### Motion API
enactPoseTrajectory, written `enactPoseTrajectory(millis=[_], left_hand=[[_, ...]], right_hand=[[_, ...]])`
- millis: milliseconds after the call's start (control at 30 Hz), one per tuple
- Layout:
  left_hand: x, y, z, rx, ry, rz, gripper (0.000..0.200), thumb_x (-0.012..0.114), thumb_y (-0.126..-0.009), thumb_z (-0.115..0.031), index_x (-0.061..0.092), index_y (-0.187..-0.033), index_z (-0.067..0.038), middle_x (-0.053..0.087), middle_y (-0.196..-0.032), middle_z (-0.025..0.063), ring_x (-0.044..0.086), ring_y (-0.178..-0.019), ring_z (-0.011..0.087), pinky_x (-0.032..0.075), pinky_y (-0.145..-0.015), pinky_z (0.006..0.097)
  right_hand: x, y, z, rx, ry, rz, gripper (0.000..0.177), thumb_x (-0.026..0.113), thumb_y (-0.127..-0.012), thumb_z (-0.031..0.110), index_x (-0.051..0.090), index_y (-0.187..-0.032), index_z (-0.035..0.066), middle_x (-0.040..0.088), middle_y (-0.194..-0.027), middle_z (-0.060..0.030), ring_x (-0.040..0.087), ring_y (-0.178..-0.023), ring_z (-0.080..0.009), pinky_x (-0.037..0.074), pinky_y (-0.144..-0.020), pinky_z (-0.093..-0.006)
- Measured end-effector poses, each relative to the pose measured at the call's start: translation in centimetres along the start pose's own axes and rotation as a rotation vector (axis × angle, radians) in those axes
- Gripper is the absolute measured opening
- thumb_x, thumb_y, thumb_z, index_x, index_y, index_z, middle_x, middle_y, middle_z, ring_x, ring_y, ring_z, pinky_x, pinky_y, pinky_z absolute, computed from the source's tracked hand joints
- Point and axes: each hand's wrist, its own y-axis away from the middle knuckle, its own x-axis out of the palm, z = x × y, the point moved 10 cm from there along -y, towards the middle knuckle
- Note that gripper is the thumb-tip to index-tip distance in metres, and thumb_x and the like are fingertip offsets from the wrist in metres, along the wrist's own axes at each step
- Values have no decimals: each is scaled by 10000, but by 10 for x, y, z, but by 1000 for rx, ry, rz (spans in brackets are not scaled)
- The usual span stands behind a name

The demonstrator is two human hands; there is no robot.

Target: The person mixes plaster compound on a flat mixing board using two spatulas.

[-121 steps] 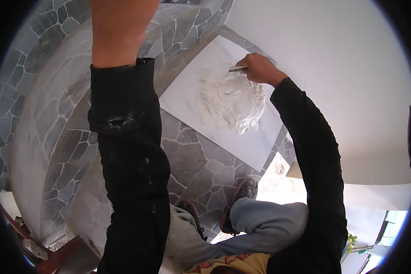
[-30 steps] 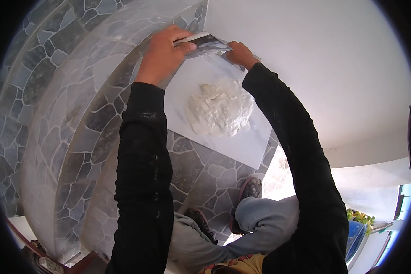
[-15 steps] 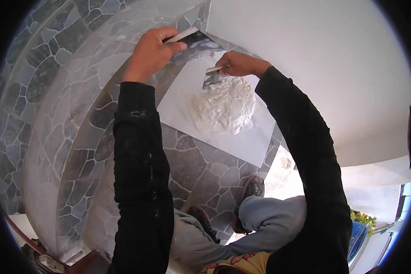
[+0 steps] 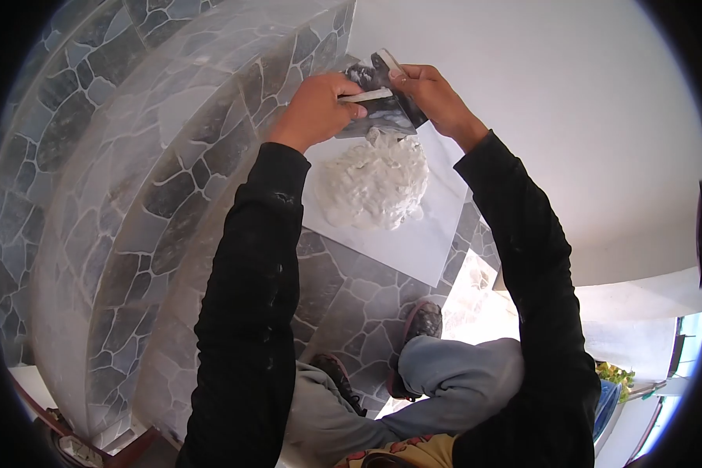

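My left hand [image 4: 320,109] is closed on the pale edge grip of a wide putty knife [image 4: 384,118], its metal blade smeared with white paste. In my right hand [image 4: 437,95] is a second, smaller putty knife [image 4: 389,61], tilted up and pinched by its pale grip. The two blades overlap in this view, part of the right one hidden behind the left. Just below the left blade, a thick mound of white putty [image 4: 373,183] sits on a pale, marble-patterned tile [image 4: 429,251].
Curved steps faced with grey stone [image 4: 168,195] rise at the left. A plain white wall [image 4: 569,101] stands close on the right. My shoes [image 4: 423,321] rest on the stone-patterned floor just below the tile. A leafy plant [image 4: 615,374] shows at the lower right.
My right hand has lifted its putty knife off the mound, up and to the right. My left hand has moved right and down, bringing the two blades together above the putty.
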Motion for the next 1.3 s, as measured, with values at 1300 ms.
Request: enactPoseTrajectory(millis=[1300], left_hand=[[-124,10,-46,87,345,-274,56,628,-937,-72,664,-910,-40,533,-701,-58,445,-579,34,350,-514,226]], right_hand=[[-39,83,-31,-29,1365,4,348,607,-785,-58,781,-1022,128,739,-947,-48,647,-913,-256,532,-729,-399]])
